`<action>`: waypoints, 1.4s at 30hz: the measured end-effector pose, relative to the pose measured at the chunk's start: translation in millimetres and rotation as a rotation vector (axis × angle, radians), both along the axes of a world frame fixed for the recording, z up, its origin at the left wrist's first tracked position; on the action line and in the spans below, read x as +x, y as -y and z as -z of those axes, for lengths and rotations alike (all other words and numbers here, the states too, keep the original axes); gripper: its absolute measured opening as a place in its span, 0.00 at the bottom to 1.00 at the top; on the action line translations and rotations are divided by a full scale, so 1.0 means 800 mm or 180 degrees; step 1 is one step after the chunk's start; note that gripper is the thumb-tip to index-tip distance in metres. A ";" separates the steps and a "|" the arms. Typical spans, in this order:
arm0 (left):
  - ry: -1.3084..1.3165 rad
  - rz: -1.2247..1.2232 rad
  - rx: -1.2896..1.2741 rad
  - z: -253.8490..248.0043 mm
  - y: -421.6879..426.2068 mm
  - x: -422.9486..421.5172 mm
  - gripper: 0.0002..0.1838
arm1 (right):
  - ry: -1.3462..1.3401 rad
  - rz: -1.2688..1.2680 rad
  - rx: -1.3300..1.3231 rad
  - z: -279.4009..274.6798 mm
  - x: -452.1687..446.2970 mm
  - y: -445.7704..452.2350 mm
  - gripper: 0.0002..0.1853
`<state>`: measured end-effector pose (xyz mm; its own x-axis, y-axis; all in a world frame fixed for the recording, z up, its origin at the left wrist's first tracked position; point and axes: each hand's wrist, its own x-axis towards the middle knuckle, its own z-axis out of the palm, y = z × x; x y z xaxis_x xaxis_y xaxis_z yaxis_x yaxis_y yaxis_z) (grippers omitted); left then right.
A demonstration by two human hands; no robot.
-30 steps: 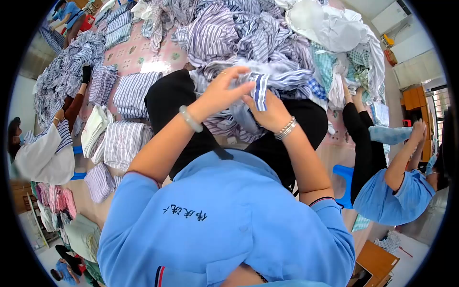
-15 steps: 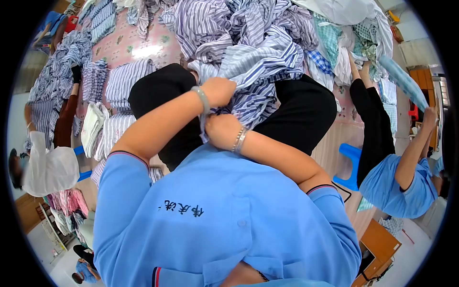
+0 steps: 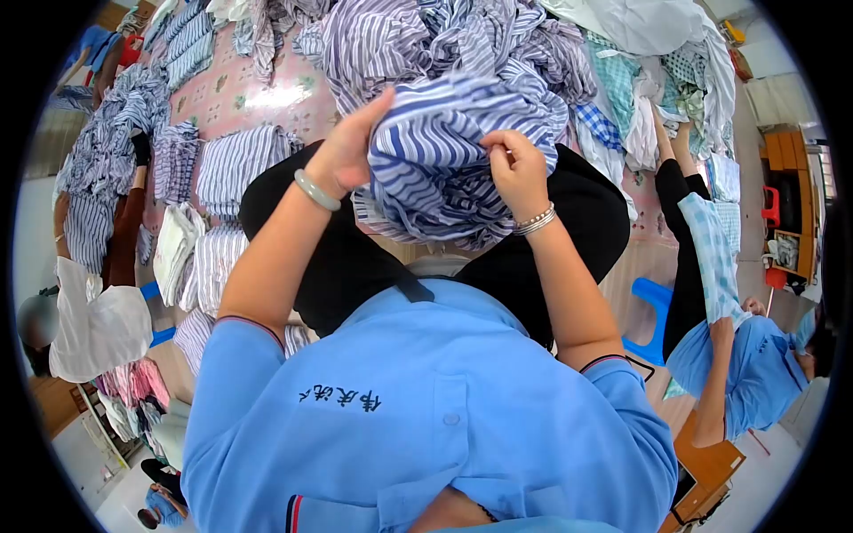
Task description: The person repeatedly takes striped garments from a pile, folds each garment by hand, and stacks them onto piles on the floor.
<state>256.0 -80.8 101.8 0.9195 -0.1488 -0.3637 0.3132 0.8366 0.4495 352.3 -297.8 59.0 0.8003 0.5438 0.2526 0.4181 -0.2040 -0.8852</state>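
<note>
And here's the blue-&-white striped cloth [image 3: 444,142], bunched up btwn both hands, over the gap btwn black-trousered knees [image 3: 582,209]! R hand [image 3: 522,178] has a fold of it in a tight pinch, silver bracelets [image 3: 535,219] at the wrist. L hand [image 3: 342,158], pale bangle [image 3: 317,190] on that arm, lies along the cloth's L edge; finger ends partly hidden, so can't tell if they grip. Just beyond, a big heap of striped laundry [image 3: 378,44], w/ white fabric [image 3: 622,22] up on the R. Over L, a folded striped stack [image 3: 244,173] on the pink flowered surface [image 3: 267,102]. Far R, a co-worker in blue [image 3: 755,382] w/ a pale checked cloth [image 3: 706,253], nr a blue stool [image 3: 650,324].
</note>
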 end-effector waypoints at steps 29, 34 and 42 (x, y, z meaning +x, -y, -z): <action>0.2071 -0.1287 0.0322 -0.129 0.010 -0.057 0.23 | -0.0690 -0.0853 -0.0064 -0.078 0.117 0.055 0.16; 0.1238 -0.1565 0.0236 -0.102 -0.009 -0.073 0.21 | 0.0054 -0.0460 0.0293 -0.012 0.045 0.019 0.12; 0.1322 -0.1820 0.0152 -0.067 -0.055 -0.142 0.22 | 0.0027 -0.1542 -0.0243 0.077 -0.044 -0.032 0.25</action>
<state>142.1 -36.9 155.7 0.9130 0.4061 0.0401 -0.3746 0.7951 0.4770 317.1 -272.1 -2.8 0.4488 0.8703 0.2030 0.4881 -0.0484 -0.8715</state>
